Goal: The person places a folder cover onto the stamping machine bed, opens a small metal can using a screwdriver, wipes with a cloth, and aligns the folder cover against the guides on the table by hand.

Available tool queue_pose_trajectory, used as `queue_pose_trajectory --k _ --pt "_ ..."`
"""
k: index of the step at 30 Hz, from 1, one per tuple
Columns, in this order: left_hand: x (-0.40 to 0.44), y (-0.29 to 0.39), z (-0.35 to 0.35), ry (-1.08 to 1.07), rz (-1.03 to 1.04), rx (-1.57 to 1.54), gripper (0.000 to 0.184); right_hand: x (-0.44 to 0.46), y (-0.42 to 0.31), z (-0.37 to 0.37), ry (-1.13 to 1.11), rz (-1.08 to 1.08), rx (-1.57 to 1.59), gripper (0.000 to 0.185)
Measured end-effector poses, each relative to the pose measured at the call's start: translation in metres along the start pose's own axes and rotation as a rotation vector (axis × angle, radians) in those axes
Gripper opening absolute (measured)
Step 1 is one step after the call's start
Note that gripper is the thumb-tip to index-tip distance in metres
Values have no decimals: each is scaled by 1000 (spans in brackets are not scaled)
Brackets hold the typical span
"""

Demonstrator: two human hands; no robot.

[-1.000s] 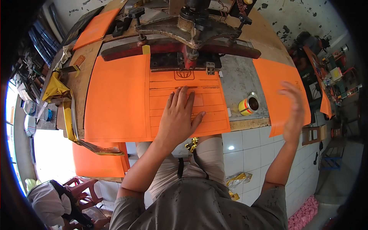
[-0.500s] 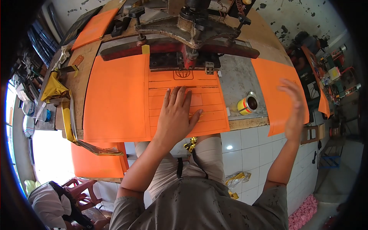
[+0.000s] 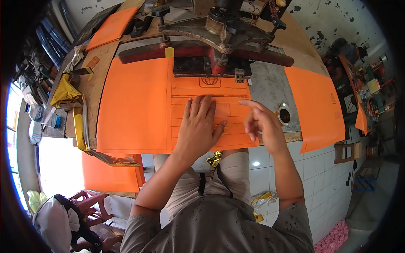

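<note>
Dark-flecked grey shirt (image 3: 215, 230), beige bottoms (image 3: 237, 177)

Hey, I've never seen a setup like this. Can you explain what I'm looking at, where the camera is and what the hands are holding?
Sure. The camera is worn on the person's head, looking forward and down, and the view is strongly curved. There's no robot, just two bare hands. The left hand lies flat on a large printed orange sheet. The right hand is near the sheet's right side, fingers partly bent; I see nothing held in either. The heavy metal machine beyond them looks like a press. Also on the workbench are an open can and, farther right, another orange sheet.
</note>
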State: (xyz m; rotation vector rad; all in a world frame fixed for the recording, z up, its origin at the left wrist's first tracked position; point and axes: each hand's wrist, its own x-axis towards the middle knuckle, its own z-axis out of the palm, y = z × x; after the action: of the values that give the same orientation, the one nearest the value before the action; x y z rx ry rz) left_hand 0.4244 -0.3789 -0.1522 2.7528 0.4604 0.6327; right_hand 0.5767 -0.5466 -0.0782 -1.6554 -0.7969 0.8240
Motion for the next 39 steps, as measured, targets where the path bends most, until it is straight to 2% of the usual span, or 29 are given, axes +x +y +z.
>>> queue_pose_trajectory --k 1,4,7,10,25,39 --pt "-1 -1 -1 -2 4 0 65 11 2 4 -65 106 151 57" --pt "-3 -3 -2 -6 9 -6 62 38 10 12 -109 177 342 60" --pt "-4 -4 0 0 0 -29 59 55 13 16 -88 232 282 66" --pt "-4 -5 1 -4 -13 -55 59 62 15 11 -140 274 236 63" --pt "1 -9 -6 18 18 -101 61 62 13 17 -167 220 49 65" --pt "-2 -12 -10 24 -46 -236 67 71 10 24 -191 242 42 66"
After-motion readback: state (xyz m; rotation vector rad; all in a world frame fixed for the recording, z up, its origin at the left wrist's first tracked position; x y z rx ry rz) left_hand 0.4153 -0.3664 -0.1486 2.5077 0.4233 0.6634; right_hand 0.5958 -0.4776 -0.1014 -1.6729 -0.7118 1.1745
